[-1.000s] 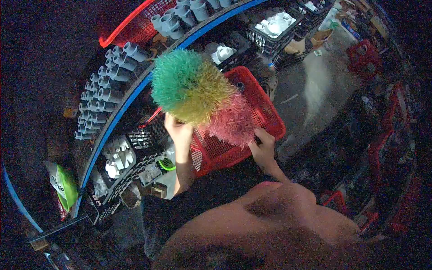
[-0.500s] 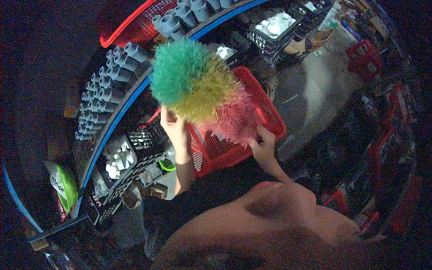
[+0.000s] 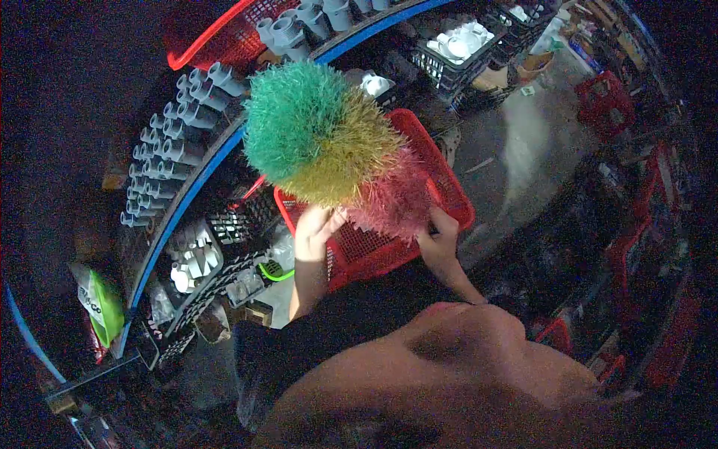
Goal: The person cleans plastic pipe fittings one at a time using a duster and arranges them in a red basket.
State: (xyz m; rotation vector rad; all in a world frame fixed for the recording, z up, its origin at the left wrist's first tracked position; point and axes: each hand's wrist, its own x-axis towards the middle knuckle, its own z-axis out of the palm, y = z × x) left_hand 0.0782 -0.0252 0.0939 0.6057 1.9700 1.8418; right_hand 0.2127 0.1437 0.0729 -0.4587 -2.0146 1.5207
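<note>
A fluffy duster [image 3: 329,142], green at the upper left, yellow in the middle and pink at the lower right, is held up over a red mesh basket [image 3: 366,262]. My right hand [image 3: 439,238] is closed on its pink end. Under the yellow and pink part is my left hand [image 3: 320,224], with its fingers pressed together at the lower edge of the fibres. The fibres hide some of the fingertips. The basket rests at my lap.
Grey plastic fittings [image 3: 179,150] stand in rows on a blue-edged table [image 3: 209,168], near another red basket [image 3: 224,37]. Black crates [image 3: 441,71] hold white parts. A green bag [image 3: 105,307] lies at the left. Red crates stand at the right.
My left hand has moved right along the underside of the duster, from the yellow part towards the pink. The green end has risen slightly. My right hand stays at the pink end.
</note>
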